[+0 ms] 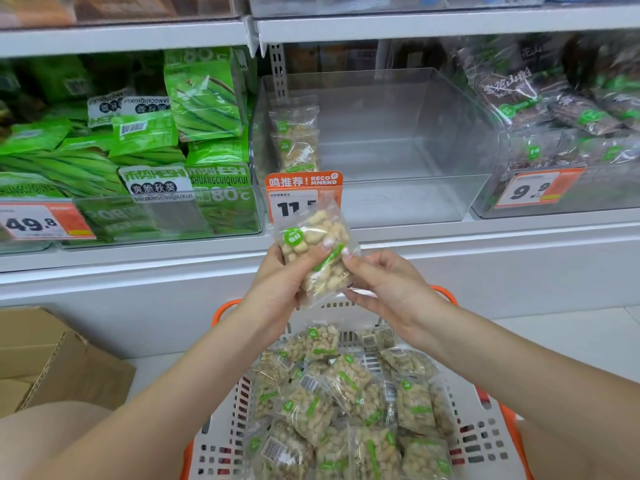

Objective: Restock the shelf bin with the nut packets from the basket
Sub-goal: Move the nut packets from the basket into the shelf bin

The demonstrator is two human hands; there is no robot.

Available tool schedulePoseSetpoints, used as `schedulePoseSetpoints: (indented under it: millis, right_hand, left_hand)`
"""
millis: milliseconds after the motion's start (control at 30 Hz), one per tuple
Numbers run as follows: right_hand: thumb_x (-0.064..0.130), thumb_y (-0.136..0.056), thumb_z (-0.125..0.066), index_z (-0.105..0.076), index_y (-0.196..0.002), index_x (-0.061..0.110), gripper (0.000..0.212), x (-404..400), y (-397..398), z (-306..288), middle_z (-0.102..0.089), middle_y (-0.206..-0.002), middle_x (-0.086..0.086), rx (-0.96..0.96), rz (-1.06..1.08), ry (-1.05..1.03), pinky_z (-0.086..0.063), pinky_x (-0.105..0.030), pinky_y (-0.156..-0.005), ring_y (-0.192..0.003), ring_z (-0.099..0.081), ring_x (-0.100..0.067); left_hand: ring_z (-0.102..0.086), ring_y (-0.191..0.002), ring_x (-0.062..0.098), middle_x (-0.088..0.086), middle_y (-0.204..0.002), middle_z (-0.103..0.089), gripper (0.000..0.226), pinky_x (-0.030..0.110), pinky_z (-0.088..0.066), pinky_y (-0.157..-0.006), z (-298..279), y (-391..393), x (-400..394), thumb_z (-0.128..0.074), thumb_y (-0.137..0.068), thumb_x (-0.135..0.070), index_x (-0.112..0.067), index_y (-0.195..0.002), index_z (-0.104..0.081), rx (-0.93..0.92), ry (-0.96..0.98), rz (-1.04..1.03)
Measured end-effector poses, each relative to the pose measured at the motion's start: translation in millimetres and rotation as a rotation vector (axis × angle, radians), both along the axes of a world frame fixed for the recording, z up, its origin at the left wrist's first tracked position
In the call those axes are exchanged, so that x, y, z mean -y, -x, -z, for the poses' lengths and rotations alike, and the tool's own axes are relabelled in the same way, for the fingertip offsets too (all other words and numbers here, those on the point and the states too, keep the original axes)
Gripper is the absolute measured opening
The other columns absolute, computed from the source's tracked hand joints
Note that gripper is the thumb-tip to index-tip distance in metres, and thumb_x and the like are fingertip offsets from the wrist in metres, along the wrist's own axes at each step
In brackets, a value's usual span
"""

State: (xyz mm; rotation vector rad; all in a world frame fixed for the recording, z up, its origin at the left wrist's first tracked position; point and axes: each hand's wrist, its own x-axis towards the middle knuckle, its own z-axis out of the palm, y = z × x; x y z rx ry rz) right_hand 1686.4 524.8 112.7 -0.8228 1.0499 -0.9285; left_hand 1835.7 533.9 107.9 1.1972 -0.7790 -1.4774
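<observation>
Head view showed both hands holding one nut packet (313,247) above the basket (485,441) of packets, below the clear shelf bin (398,140). Left hand (280,282) fingers wrapped its side; right hand (384,289) fingers pinched its edge. Two packets (296,140) stood at the bin's left wall.

Retail shop: shelves (138,34) carry clear bins (381,202) of packaged snacks (204,98), fronted by price tags (41,221).
</observation>
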Motion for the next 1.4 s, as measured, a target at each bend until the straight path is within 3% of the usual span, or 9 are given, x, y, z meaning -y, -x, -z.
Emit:
schedulePoseSetpoints:
  millis: [133, 267, 500, 733, 867, 1000, 1100, 1233, 1400]
  right_hand:
    - [0.03, -0.075, -0.079, -0.044, -0.1, 0.035, 0.044, 10, 14, -1, -0.047, -0.116, 0.007, -0.466, -0.062, 0.423, -0.047, -0.026, -0.078, -0.101, -0.052, -0.01]
    - [0.033, -0.071, -0.082, -0.045, -0.118, 0.051, 0.063, 19, 22, -16, -0.031, -0.139, 0.022, -0.428, -0.402, 0.703, -0.034, -0.028, -0.109, -0.136, -0.032, -0.005]
    - [0.001, -0.072, -0.08, -0.042, -0.124, 0.037, 0.074, 16, 18, -8, -0.054, -0.115, 0.024, -0.277, -0.592, 0.565, -0.055, -0.024, -0.078, -0.097, -0.065, -0.009]
    - [0.006, -0.069, -0.084, -0.039, -0.123, 0.045, 0.081, 13, 15, -2, -0.052, -0.123, 0.009, -0.266, -0.589, 0.576, -0.055, -0.029, -0.087, -0.107, -0.063, -0.017]
    - [0.003, -0.063, -0.087, -0.034, -0.123, 0.044, 0.089, 10, 12, -5, -0.048, -0.116, 0.032, -0.29, -0.566, 0.608, -0.053, -0.019, -0.079, -0.102, -0.061, 0.001]
    - [0.001, -0.065, -0.086, -0.037, -0.122, 0.041, 0.085, 10, 14, -6, -0.049, -0.121, 0.01, -0.279, -0.504, 0.632, -0.053, -0.018, -0.074, -0.097, -0.064, -0.002]
    - [0.0, -0.065, -0.085, -0.039, -0.12, 0.042, 0.083, 9, 15, -8, -0.049, -0.113, 0.01, -0.293, -0.448, 0.669, -0.053, -0.019, -0.072, -0.094, -0.062, -0.003]
    - [0.01, -0.06, -0.089, -0.041, -0.115, 0.05, 0.083, 25, 26, -29, -0.054, -0.12, 0.001, -0.295, -0.334, 0.731, -0.056, -0.029, -0.076, -0.096, -0.067, -0.013]
    - [0.017, -0.056, -0.092, -0.036, -0.121, 0.037, 0.088, 83, 47, -75, -0.047, -0.133, -0.012, -0.267, -0.076, 0.824, -0.057, -0.036, -0.083, -0.106, -0.064, -0.018]
  left_hand:
    - [-0.067, -0.102, 0.024, 0.005, -0.11, -0.071, 0.067, 0.048, -0.046, -0.1, 1, -12, -1, -0.079, -0.064, -0.025, -0.014, -0.125, -0.055, 0.044, -0.023, -0.021]
    - [-0.07, -0.091, 0.02, 0.008, -0.106, -0.072, 0.06, 0.03, -0.056, -0.077, -2, -15, -5, -0.078, -0.068, -0.019, -0.011, -0.123, -0.055, 0.05, 0.003, 0.112]
    - [-0.066, -0.103, 0.03, 0.015, -0.114, -0.068, 0.055, 0.038, -0.057, -0.083, -7, -3, -15, -0.059, -0.085, -0.045, -0.01, -0.127, -0.056, 0.02, -0.007, 0.216]
    - [-0.072, -0.08, 0.026, 0.015, -0.098, -0.072, 0.05, 0.032, -0.058, -0.064, -11, -1, -13, -0.06, -0.076, -0.045, -0.009, -0.111, -0.065, -0.101, -0.082, 0.194]
    - [-0.068, -0.098, 0.034, 0.018, -0.111, -0.069, 0.065, 0.043, -0.056, -0.082, -9, -3, -12, -0.071, -0.075, -0.048, -0.009, -0.125, -0.057, -0.081, -0.079, 0.164]
    - [-0.067, -0.102, 0.029, 0.011, -0.115, -0.068, 0.068, 0.043, -0.056, -0.084, -11, -5, -11, -0.074, -0.074, -0.043, -0.014, -0.131, -0.049, 0.027, 0.007, 0.149]
    - [-0.067, -0.102, 0.018, -0.001, -0.115, -0.068, 0.073, 0.044, -0.052, -0.092, -20, -8, -7, -0.076, -0.064, -0.06, -0.024, -0.123, -0.051, 0.322, 0.099, 0.199]
    - [-0.059, -0.087, 0.01, -0.005, -0.092, -0.06, 0.028, 0.029, -0.052, -0.071, -44, -17, 7, -0.061, -0.082, -0.052, -0.025, -0.085, -0.055, 0.551, 0.292, 0.024]
    - [-0.048, -0.107, 0.024, 0.004, -0.112, -0.055, 0.04, 0.036, -0.041, -0.091, -48, -56, 41, -0.069, -0.08, -0.027, -0.016, -0.116, -0.058, 1.426, 0.678, -0.143]
